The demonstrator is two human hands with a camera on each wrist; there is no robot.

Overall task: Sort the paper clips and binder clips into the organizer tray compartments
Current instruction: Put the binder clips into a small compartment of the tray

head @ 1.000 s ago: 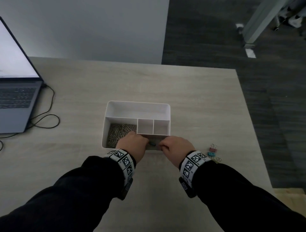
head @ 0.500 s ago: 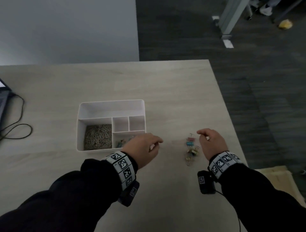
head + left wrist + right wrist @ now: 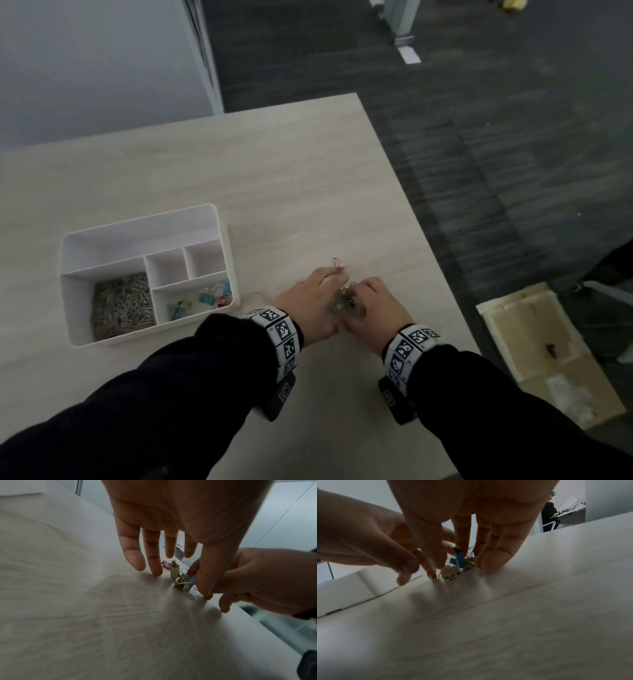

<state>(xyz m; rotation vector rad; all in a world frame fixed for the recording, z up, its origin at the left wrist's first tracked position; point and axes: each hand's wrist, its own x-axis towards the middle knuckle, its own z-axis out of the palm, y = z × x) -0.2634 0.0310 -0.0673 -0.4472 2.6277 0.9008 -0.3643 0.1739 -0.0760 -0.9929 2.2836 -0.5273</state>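
Pale wood-grain bench (image 3: 274, 178), and near its right edge both hands are gathering the last small coloured metal binder clips (image 3: 453, 569): left hand (image 3: 308, 308) and right hand (image 3: 373, 308) have fingers curled around the pile, lift not yet made. Next I'd guess: carry them over to the white plastic organizer tray (image 3: 144, 222), front-right compartment.

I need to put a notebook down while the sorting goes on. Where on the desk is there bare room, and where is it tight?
Bare table runs between the organizer tray and the far edge, and in front of the tray on the near side. It is crowded where the left hand and right hand close around the binder clips.
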